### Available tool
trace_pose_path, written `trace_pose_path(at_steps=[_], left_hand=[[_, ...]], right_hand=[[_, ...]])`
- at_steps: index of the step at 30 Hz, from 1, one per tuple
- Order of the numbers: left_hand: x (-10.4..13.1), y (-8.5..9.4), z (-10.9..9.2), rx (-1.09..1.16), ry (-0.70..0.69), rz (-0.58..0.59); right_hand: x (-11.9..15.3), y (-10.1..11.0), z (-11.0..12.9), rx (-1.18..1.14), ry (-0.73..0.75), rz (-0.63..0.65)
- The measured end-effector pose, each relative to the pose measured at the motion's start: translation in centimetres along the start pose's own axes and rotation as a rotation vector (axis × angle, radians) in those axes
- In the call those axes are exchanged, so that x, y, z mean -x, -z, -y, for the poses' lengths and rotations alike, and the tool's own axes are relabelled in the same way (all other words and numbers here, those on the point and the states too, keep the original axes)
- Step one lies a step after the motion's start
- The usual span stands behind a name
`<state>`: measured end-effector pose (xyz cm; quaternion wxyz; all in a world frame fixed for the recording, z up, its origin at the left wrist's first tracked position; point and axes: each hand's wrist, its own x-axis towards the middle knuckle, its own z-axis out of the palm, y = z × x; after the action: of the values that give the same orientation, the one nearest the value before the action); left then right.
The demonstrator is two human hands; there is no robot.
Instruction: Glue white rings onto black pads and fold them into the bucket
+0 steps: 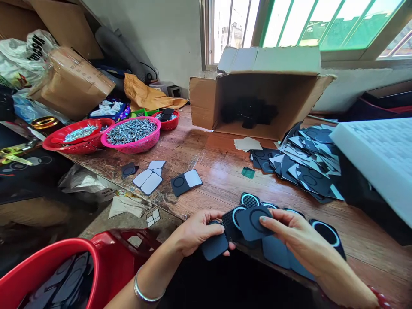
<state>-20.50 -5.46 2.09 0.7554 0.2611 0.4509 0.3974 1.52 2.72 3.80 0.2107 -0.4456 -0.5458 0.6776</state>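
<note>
Handling at the front edge of a brown wooden table (219, 171).
Grasping in left hand (201, 231) a dark grey rounded-square panel (215, 249); pinching in right hand (291, 227) a thin dark grey square sheet marked with a ring (247, 231), overlapping in view a black gridded panel with white ring (228, 220).

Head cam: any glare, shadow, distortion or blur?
Head view, light: bright barred window partly washed out; pale glare on brown wooden table; deep shadow inside open brown cardboard box, masking black things there. Head view, distortion: stretched toward edges. Head view, focus: bare left hand, bare right hand and its dark ringed square card fairly sharp.
</note>
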Motion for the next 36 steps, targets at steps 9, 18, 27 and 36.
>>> trace_pose_path(at_steps=[9, 18, 27, 36], left_hand=[[-0.1, -0.1, 0.3, -0.024, 0.067, 0.011], [-0.2, 0.3, 0.9, 0.025, 0.057, 0.048], [-0.1, 0.4, 1.0, 0.039, 0.053, 0.051], [-0.2, 0.2, 0.9, 0.000, 0.064, 0.033]], right_hand=[[-0.6, -1.7, -1.7, 0.002, -0.062, 0.086], [-0.8, -2.2, -1.7, 0.032, -0.055, 0.076], [-0.7, -2.4, -1.3, 0.161, 0.005, 0.064], [-0.8, -2.0, -1.5, 0.270, 0.057, 0.043]])
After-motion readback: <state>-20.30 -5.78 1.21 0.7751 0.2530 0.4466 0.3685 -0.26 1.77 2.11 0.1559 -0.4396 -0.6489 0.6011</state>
